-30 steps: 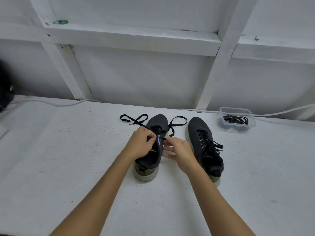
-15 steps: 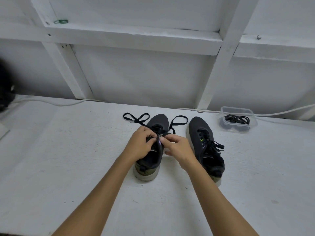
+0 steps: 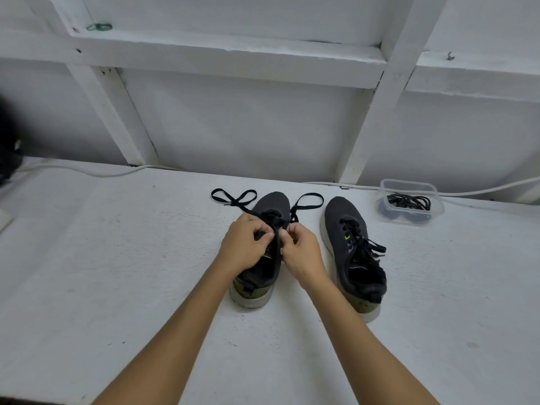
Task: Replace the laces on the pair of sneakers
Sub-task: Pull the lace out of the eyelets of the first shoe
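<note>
Black lace (image 3: 233, 198) trails loose past the toe of the left sneaker (image 3: 263, 252) on the white surface (image 3: 117, 273) — left hand (image 3: 244, 248) and right hand (image 3: 301, 252) each pinch it at the eyelets, apparently threading. Beside it stands the laced sneaker (image 3: 352, 252); farther right, a clear tub (image 3: 410, 201) holds tangled black laces (image 3: 409, 200).

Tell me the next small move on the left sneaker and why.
Probably pull the lace through the eyelet that both hands pinch at. The left hand and right hand meet over the left sneaker, whose lace ends lie slack by the toe, while the right sneaker looks laced.
</note>
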`<action>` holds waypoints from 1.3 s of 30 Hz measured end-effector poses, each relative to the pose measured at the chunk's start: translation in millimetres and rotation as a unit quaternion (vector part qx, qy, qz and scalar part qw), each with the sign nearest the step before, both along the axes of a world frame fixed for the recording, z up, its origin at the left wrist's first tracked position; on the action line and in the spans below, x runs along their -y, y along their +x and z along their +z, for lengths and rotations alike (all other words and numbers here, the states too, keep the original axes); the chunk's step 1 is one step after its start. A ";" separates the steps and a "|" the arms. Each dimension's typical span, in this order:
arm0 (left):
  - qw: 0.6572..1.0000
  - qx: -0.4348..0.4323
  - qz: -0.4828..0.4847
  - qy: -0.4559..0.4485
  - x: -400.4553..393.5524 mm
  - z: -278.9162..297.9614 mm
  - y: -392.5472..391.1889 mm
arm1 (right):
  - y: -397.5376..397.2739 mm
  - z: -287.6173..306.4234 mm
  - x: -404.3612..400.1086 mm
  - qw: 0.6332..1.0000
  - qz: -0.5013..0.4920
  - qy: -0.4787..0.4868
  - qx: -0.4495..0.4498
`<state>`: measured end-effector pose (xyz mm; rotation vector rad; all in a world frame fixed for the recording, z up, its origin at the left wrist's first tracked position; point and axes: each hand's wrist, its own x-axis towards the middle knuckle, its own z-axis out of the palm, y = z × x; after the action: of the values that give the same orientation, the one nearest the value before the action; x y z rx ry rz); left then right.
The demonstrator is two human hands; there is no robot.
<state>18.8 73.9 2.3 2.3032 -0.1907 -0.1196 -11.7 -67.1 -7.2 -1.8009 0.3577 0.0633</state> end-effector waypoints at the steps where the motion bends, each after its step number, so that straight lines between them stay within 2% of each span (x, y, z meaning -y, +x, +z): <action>1: 1.000 0.003 0.004 0.003 0.4 -0.1 -0.2 | -0.2 1.3 -0.5 1.000 0.002 -0.004 0.001; 8: 1.000 -0.002 0.018 -0.017 0.2 2.5 -0.1 | 1.9 5.5 1.5 0.999 0.006 0.009 -0.037; 12: 0.998 -0.007 0.031 -0.046 -5.2 5.5 -3.7 | 3.5 13.2 3.0 0.993 -0.049 0.098 -0.053; 14: 0.992 -0.042 0.069 -0.098 -12.8 7.3 -6.5 | 3.0 17.0 5.8 0.991 -0.056 0.106 -0.067; 16: 0.976 -0.093 0.121 -0.157 -20.2 8.8 -8.4 | 2.1 19.0 8.3 0.992 -0.057 0.082 -0.077; 18: 0.972 -0.114 0.146 -0.143 -28.0 5.3 -10.5 | 1.4 19.3 11.3 0.995 -0.053 0.039 -0.078; 21: 0.975 -0.132 0.141 -0.108 -33.3 -4.4 -16.2 | 1.1 21.6 14.7 0.996 -0.023 0.016 -0.086; 23: 0.969 -0.146 0.147 -0.138 -32.0 -7.8 -17.6 | 1.5 23.4 15.6 0.995 0.008 0.016 -0.098; 26: 0.955 -0.183 0.137 -0.189 -21.4 -5.8 -21.5 | 3.4 28.4 20.4 0.995 0.040 -0.033 -0.087; 29: 0.959 -0.170 0.133 -0.186 -11.5 -6.1 -26.0 | 1.3 43.1 29.4 0.992 0.078 -0.065 -0.080; 33: 0.975 -0.081 0.150 -0.142 -7.8 -9.1 -21.3 | -4.5 51.2 32.5 0.979 0.139 -0.117 -0.090; 36: 0.983 -0.045 0.121 -0.126 -6.5 -4.6 -15.0 | -8.9 46.2 23.3 0.980 0.125 -0.127 -0.088; 39: 0.986 -0.052 0.105 -0.115 -7.3 0.1 -6.4 | -13.0 44.1 14.9 0.982 0.109 -0.137 -0.069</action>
<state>12.3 81.2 2.4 2.0662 0.0880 -0.1042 -24.7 -82.0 36.9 -2.1103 0.2749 0.3083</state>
